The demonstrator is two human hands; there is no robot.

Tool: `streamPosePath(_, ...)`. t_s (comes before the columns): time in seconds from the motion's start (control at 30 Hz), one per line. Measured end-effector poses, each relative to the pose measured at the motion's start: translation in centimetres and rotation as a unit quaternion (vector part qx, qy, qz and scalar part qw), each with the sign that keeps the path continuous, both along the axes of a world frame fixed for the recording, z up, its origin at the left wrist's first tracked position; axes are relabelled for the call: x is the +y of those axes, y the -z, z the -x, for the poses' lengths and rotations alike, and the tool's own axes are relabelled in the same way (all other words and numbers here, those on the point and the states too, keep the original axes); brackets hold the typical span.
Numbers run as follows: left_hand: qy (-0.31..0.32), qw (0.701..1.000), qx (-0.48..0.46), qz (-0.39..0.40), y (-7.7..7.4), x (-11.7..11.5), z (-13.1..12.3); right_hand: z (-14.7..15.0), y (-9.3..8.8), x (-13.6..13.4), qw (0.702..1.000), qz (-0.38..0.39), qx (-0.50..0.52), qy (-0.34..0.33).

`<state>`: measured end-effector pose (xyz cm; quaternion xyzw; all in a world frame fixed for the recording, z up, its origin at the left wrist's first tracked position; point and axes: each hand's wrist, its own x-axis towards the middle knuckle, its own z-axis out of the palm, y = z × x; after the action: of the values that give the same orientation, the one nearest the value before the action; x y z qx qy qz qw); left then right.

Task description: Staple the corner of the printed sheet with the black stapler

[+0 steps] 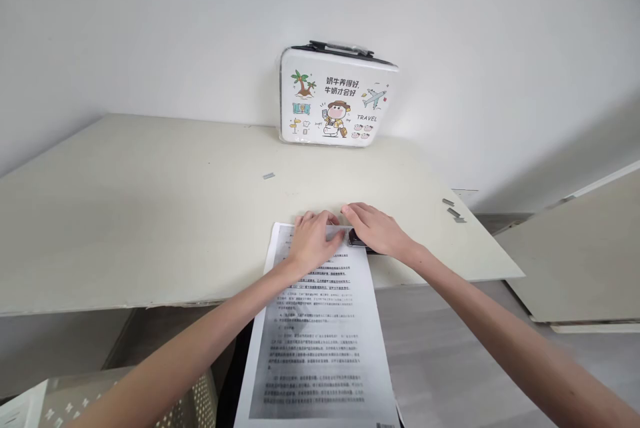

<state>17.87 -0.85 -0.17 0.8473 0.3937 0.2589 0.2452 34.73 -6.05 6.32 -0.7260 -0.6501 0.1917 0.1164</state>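
A printed sheet of paper point(320, 361), perhaps the top one of a stack, lies over the table's front edge with its lower part hanging towards me. My left hand point(314, 241) rests on its top end, fingers bent and closed on the far edge, thumb towards the top right corner. At that corner sits a black stapler point(356, 239), mostly hidden beneath my right hand point(376, 228). The right fingers are wrapped over the stapler from above. Whether its jaws are pressed together cannot be seen.
A white cartoon-printed case point(333, 105) stands against the wall at the back. One staple strip point(269, 176) lies mid-table, and several more staple strips point(453, 212) lie near the right edge. A perforated basket point(203, 395) is below left; a pale cabinet point(580, 248) stands right.
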Motion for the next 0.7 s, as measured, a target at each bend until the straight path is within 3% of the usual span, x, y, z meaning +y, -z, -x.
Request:
streamPosePath(0.33,-0.002,1.000,0.001,-0.002,0.0,0.1,-0.2,0.1,0.5,0.2,1.000,0.007,-0.023,-0.010)
streamPosePath(0.7,-0.001,1.000,0.014,-0.007,0.0,0.2,-0.1,0.9,1.1,0.5,0.985,0.008,-0.168,-0.031)
